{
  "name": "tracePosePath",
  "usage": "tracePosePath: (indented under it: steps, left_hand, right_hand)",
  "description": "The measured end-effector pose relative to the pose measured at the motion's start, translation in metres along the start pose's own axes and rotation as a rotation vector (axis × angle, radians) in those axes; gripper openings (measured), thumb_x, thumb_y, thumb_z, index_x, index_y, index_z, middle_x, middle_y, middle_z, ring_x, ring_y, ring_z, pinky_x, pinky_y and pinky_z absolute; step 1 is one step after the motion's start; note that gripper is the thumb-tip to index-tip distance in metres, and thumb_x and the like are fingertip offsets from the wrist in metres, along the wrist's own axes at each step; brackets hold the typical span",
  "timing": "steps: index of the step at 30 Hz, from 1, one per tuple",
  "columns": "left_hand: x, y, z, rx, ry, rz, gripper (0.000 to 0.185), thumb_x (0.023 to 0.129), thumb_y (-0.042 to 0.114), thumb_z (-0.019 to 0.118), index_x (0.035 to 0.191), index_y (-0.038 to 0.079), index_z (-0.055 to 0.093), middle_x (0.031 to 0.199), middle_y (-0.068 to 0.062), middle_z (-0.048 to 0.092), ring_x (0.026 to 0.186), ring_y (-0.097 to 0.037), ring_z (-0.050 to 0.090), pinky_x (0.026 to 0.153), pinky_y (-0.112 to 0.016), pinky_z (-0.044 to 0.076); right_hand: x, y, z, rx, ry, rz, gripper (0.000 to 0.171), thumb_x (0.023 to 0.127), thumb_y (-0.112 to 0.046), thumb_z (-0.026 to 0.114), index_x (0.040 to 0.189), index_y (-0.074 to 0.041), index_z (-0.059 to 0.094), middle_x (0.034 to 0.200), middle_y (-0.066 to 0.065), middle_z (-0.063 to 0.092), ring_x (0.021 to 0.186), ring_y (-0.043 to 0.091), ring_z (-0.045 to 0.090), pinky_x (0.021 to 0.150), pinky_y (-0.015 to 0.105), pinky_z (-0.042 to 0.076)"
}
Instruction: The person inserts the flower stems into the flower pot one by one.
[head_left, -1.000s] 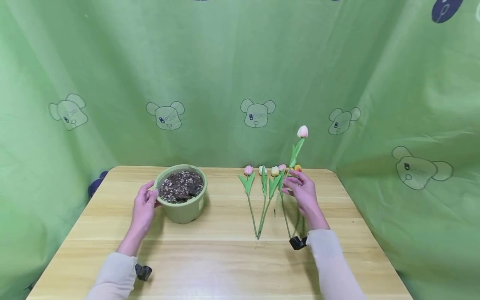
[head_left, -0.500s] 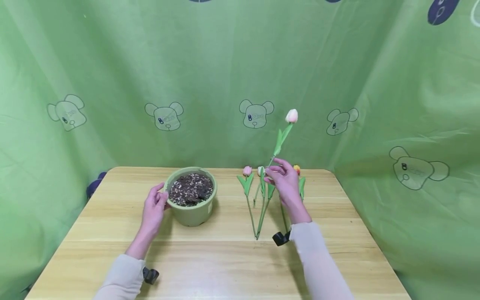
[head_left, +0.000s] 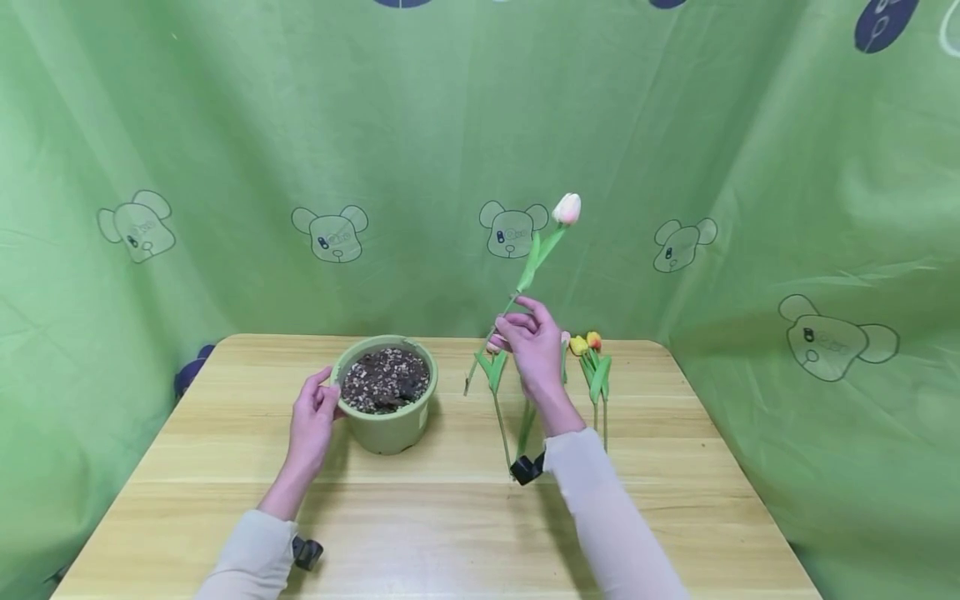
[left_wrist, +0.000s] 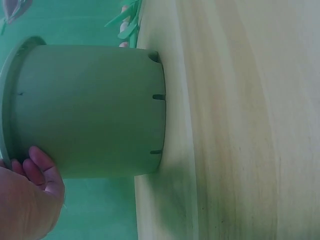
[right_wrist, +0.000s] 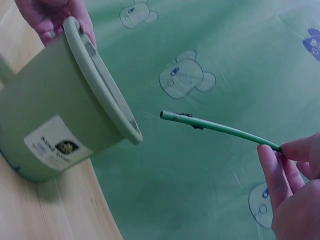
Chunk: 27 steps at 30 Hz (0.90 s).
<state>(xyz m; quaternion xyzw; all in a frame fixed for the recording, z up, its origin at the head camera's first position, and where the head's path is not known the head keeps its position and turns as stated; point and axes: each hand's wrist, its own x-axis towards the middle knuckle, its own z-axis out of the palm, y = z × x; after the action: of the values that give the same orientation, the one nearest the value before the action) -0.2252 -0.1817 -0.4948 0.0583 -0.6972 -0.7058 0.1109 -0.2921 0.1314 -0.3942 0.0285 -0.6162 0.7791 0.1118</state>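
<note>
My left hand [head_left: 311, 421] grips the near-left rim of a green flower pot [head_left: 386, 433] filled with dark, speckled soil [head_left: 385, 381]. The pot stands upright on the table. Between thumb and fingers, my right hand [head_left: 537, 348] pinches the stem of a pale pink artificial tulip [head_left: 534, 261]. It is raised and tilted, bloom up to the right, bare lower end towards the pot. The right wrist view shows that stem [right_wrist: 225, 129] with a dark bit stuck on it, its end apart from the pot's rim. Tulips lying behind the right hand are partly hidden.
Several more tulips lie on the wooden table [head_left: 435, 533]: a pink one [head_left: 495, 371] left of the right forearm, yellow and orange ones [head_left: 594, 367] right of it. A green curtain [head_left: 420, 167] with bear heads hangs behind and at both sides.
My right hand has moved left and up with the pale pink tulip, from over the lying tulips towards the pot. The pot has shifted a little right with my left hand on it.
</note>
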Motion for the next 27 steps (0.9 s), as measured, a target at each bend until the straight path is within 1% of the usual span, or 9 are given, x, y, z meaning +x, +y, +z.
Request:
tracePosePath:
  steps: [2,8,10,12,16,22,27]
  left_hand:
    - [0.000,-0.001,0.000,0.002,0.005,0.007,0.047,0.110,0.011,0.047,0.154,0.000,0.039,0.098,-0.004,0.058,0.083,-0.007,0.065,0.083,-0.019,0.062]
    - [0.000,-0.001,0.000,0.009,0.011,0.017,0.046,0.110,0.011,0.047,0.154,0.001,0.040,0.097,-0.005,0.059,0.082,-0.007,0.065,0.082,-0.019,0.062]
    - [0.000,-0.001,0.000,0.010,0.010,0.017,0.046,0.110,0.011,0.048,0.154,0.001,0.041,0.098,-0.006,0.059,0.083,-0.008,0.065,0.083,-0.019,0.062]
    - [0.000,-0.001,0.001,0.008,0.010,0.016,0.046,0.110,0.011,0.048,0.154,0.002,0.041,0.099,-0.007,0.059,0.084,-0.009,0.065,0.083,-0.019,0.062]
    - [0.000,-0.001,0.000,0.007,0.011,0.017,0.046,0.110,0.012,0.048,0.154,0.001,0.041,0.099,-0.006,0.059,0.084,-0.008,0.065,0.083,-0.019,0.062]
    - [0.001,-0.001,0.001,0.001,0.009,0.023,0.046,0.110,0.012,0.048,0.154,0.002,0.041,0.099,-0.006,0.059,0.084,-0.007,0.065,0.084,-0.019,0.062]
    - [0.001,-0.001,-0.001,0.000,0.004,0.013,0.046,0.110,0.013,0.048,0.155,0.002,0.040,0.100,-0.005,0.060,0.085,-0.007,0.065,0.084,-0.019,0.062]
  right_hand:
    - [0.000,0.000,0.007,0.005,-0.009,-0.010,0.054,0.093,0.008,0.069,0.143,-0.004,0.052,0.100,0.005,0.063,0.093,0.027,0.072,0.081,0.030,0.067]
    - [0.000,0.002,0.028,0.043,-0.038,-0.054,0.054,0.093,0.008,0.069,0.143,0.001,0.050,0.101,0.005,0.065,0.091,0.022,0.071,0.083,0.031,0.066]
    - [0.000,0.001,0.035,0.057,-0.045,-0.063,0.054,0.092,0.009,0.069,0.142,0.002,0.050,0.100,0.005,0.065,0.088,0.016,0.070,0.083,0.031,0.066]
    - [0.000,0.001,0.042,0.058,-0.049,-0.069,0.053,0.092,0.010,0.069,0.142,0.002,0.051,0.100,0.005,0.065,0.087,0.014,0.069,0.083,0.031,0.066]
    - [0.001,0.004,0.056,0.065,-0.047,-0.083,0.051,0.091,0.009,0.070,0.138,-0.001,0.053,0.100,0.005,0.064,0.086,0.013,0.069,0.083,0.031,0.067]
    - [0.003,0.014,0.074,0.087,-0.062,-0.105,0.049,0.091,0.010,0.070,0.137,0.000,0.054,0.100,0.005,0.064,0.086,0.012,0.068,0.082,0.031,0.067]
    - [0.002,0.022,0.086,0.086,-0.075,-0.117,0.048,0.091,0.010,0.070,0.135,0.001,0.055,0.100,0.005,0.064,0.087,0.012,0.067,0.081,0.031,0.067]
